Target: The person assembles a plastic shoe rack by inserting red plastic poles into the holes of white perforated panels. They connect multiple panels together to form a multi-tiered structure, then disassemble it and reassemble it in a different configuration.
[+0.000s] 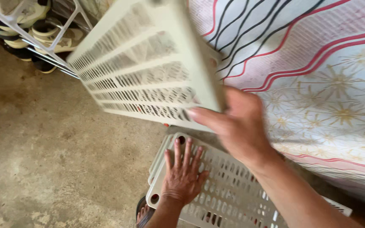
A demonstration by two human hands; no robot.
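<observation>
Your right hand is nearest the camera, its grip closed around the edge of a pale perforated plastic shelf panel, thumb on the near face and the other fingers hidden behind it. You hold that panel lifted and tilted, well above the floor, its far end reaching toward the shoe rack at top left, where pairs of shoes sit on white bars. Below, your left hand lies flat with fingers spread, pressing on a second perforated panel that rests low near the concrete floor. A sandalled foot shows just beside that hand. On the right stands a patterned mattress with red and black stripes.
</observation>
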